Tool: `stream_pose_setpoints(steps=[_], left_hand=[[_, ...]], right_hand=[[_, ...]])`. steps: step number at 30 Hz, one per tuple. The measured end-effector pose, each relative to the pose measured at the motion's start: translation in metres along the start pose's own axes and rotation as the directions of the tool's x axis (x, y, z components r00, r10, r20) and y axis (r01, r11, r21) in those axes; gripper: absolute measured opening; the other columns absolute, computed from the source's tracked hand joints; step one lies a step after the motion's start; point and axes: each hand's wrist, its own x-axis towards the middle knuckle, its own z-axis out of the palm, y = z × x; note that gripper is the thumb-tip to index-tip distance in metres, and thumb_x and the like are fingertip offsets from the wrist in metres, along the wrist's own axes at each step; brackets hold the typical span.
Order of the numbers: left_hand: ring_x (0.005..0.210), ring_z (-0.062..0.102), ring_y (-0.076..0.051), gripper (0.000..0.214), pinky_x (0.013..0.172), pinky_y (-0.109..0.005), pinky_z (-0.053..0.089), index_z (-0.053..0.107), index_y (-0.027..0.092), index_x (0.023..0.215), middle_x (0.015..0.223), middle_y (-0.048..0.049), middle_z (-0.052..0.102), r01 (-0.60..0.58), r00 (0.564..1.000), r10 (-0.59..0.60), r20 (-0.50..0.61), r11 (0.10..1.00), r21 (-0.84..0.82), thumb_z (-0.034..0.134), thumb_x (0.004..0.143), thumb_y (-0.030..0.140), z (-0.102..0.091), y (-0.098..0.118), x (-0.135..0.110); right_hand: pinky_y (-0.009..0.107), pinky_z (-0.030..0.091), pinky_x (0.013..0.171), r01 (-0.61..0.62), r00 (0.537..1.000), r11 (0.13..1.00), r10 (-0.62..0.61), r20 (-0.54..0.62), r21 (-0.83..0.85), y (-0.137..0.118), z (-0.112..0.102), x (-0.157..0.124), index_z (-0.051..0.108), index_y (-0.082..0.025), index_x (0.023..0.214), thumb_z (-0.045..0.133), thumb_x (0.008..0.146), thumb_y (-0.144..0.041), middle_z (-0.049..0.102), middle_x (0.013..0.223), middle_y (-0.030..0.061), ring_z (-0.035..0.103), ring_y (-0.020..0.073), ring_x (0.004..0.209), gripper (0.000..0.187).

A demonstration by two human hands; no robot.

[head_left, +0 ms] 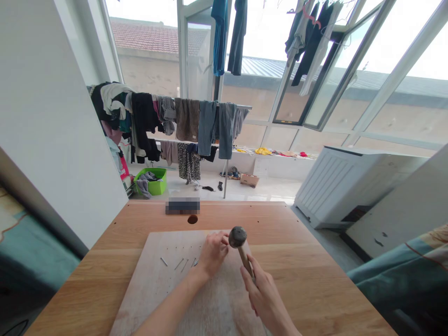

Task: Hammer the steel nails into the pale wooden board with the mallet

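My right hand (261,287) grips the wooden handle of a rubber mallet (238,237). Its round black head is raised just right of my left hand (214,252). The fingers of that left hand are pinched together at the upper right part of a pale wooden board (140,298); whatever they hold is hidden. Left of the hand, several loose nails (179,263) lie on the board, one partly covered by the hand. Rows of small dark dots, perhaps holes, mark the board's surface.
The board lies on a wooden table (308,275) with a round hole (192,219) near its far edge. A blurred dark box (182,206) stands beside the hole. Beyond are a clothes rack (224,107), a green basket (157,186) and a white cabinet-like unit (329,186).
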Motion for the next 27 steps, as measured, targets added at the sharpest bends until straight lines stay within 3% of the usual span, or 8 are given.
stream_pose_setpoints(steps=[4,8,13,17,20,23,27], left_hand=[[0.087,0.065,-0.020,0.036,0.085,-0.033,0.047,0.067,0.023,0.104,0.086,0.0001,0.073,-0.002,1.000,0.001,0.020,1.000,0.014,0.058,0.076,0.002,0.001,0.000,0.000],[0.089,0.064,-0.020,0.043,0.087,-0.033,0.049,0.065,0.024,0.108,0.088,-0.0001,0.071,0.002,0.999,-0.002,0.054,1.000,0.005,0.054,0.074,0.000,0.004,-0.004,0.000],[0.115,0.058,-0.024,0.049,0.102,-0.039,0.044,0.056,0.021,0.123,0.120,-0.0086,0.065,-0.122,0.988,0.117,0.104,0.992,0.038,0.056,0.075,0.007,-0.015,-0.005,0.001],[0.098,0.062,-0.023,0.027,0.090,-0.034,0.049,0.061,0.018,0.102,0.106,-0.0089,0.063,0.009,0.977,-0.060,0.203,0.970,0.244,0.055,0.077,0.015,-0.055,0.007,0.000],[0.087,0.064,-0.024,0.017,0.080,-0.033,0.050,0.061,0.019,0.090,0.096,-0.0080,0.064,0.020,0.927,-0.196,0.321,0.878,0.478,0.054,0.075,0.016,-0.078,0.019,-0.009],[0.092,0.065,-0.027,0.018,0.081,-0.036,0.050,0.063,0.018,0.091,0.097,-0.0111,0.067,-0.053,0.889,-0.254,0.380,0.770,0.636,0.053,0.076,0.014,-0.081,0.029,-0.020],[0.098,0.066,-0.027,0.031,0.084,-0.036,0.051,0.064,0.017,0.103,0.103,-0.0128,0.070,-0.119,0.858,-0.288,0.425,0.694,0.710,0.052,0.076,0.006,-0.068,0.037,-0.025]], right_hand=[[0.023,0.039,0.035,-0.035,0.995,0.999,0.033,0.091,0.020,0.002,0.002,0.000,0.055,-0.017,0.137,0.039,0.095,-0.060,0.055,0.050,-0.0050,0.048,0.0141,0.032,0.062],[0.021,0.036,0.033,-0.045,0.994,0.998,0.040,0.106,0.050,0.003,0.006,0.001,0.053,-0.014,0.136,0.038,0.096,-0.054,0.053,0.055,-0.0050,0.046,0.0119,0.034,0.059],[0.020,0.032,0.030,-0.077,0.992,0.989,0.063,0.112,0.123,0.002,0.007,0.002,0.054,-0.014,0.135,0.044,0.092,-0.059,0.044,0.049,-0.0084,0.043,0.0118,0.032,0.063],[0.019,0.033,0.029,-0.101,0.991,0.979,0.084,0.105,0.176,0.002,0.004,-0.003,0.052,-0.014,0.136,0.048,0.090,-0.062,0.042,0.046,-0.0102,0.040,0.0111,0.030,0.067],[0.020,0.035,0.029,-0.130,0.990,0.979,0.120,0.072,0.157,0.011,0.000,-0.009,0.052,-0.013,0.139,0.046,0.089,-0.065,0.045,0.045,-0.0095,0.043,0.0121,0.028,0.072],[0.023,0.043,0.035,-0.099,0.995,0.990,0.098,0.021,0.103,0.027,-0.005,-0.013,0.061,-0.016,0.133,0.048,0.087,-0.067,0.058,0.049,-0.0035,0.056,0.0165,0.036,0.070],[0.026,0.053,0.046,-0.014,1.000,1.000,0.015,-0.026,0.027,0.048,-0.010,-0.015,0.071,-0.019,0.122,0.050,0.086,-0.064,0.072,0.061,0.0039,0.072,0.0242,0.057,0.061]])
